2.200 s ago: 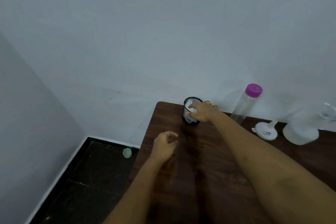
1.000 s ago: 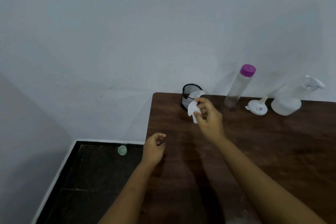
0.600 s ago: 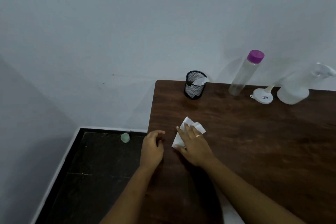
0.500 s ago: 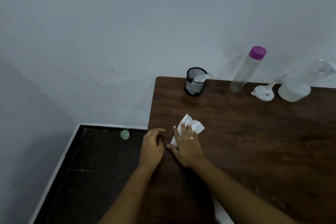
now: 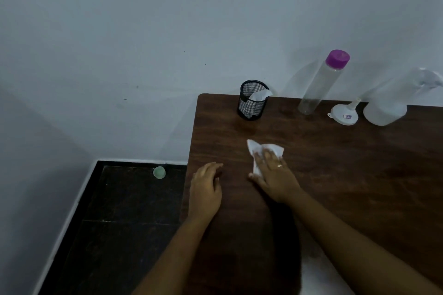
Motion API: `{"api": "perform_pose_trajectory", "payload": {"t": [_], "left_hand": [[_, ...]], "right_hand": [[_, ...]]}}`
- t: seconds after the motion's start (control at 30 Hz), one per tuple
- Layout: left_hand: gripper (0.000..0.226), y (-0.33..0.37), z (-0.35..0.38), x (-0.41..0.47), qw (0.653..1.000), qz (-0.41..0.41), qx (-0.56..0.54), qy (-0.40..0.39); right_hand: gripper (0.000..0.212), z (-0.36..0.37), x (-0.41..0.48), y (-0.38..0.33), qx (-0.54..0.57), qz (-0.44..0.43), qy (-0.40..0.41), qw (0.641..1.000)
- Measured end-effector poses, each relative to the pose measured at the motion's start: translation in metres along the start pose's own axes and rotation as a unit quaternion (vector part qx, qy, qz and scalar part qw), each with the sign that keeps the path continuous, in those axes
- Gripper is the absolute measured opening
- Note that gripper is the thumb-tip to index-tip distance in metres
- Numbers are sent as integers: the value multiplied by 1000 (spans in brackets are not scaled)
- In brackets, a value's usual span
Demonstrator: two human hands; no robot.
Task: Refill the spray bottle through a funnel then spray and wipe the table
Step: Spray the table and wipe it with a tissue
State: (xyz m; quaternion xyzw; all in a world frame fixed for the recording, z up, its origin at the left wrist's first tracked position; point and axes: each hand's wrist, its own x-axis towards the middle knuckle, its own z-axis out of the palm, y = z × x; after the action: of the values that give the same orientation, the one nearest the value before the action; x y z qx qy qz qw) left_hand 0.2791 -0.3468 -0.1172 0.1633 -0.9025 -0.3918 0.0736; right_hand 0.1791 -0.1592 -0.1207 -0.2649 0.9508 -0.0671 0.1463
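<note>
Near the worktop's (image 5: pixel 359 187) left edge we have the tissue (image 5: pixel 265 148) pinned under our right hand's (image 5: pixel 275 176) flat fingers (image 5: pixel 266 157), left hand (image 5: pixel 206 189) relaxed, empty; it's light, soft, probably tears when wet, so press mid-sheet.

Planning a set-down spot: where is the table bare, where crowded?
Largest bare patch: the table right of the right hand, in front of the funnel and spray bottle. Smaller strip between the mesh cup and the tissue under that hand. Crowded: back edge, where cup, clear bottle, funnel and spray bottle line up; left hand takes the left edge.
</note>
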Motion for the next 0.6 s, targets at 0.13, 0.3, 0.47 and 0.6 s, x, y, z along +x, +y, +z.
{"api": "perform_pose_trajectory", "payload": {"t": [0.13,0.3,0.47,0.6], "left_hand": [[41,0,-3,9,1000,-10,8,8],[38,-3,-9,29,999,-18,-27,40],[35,-11,-8,46,993,-57,-66,74],[37,-15,-7,47,992,-76,-67,70]], "right_hand": [[77,-14,53,-11,9,112,-4,994],[70,-8,91,-62,50,44,21,998],[75,12,63,-93,49,-152,-8,987],[76,14,38,-62,7,-246,-26,969]]}}
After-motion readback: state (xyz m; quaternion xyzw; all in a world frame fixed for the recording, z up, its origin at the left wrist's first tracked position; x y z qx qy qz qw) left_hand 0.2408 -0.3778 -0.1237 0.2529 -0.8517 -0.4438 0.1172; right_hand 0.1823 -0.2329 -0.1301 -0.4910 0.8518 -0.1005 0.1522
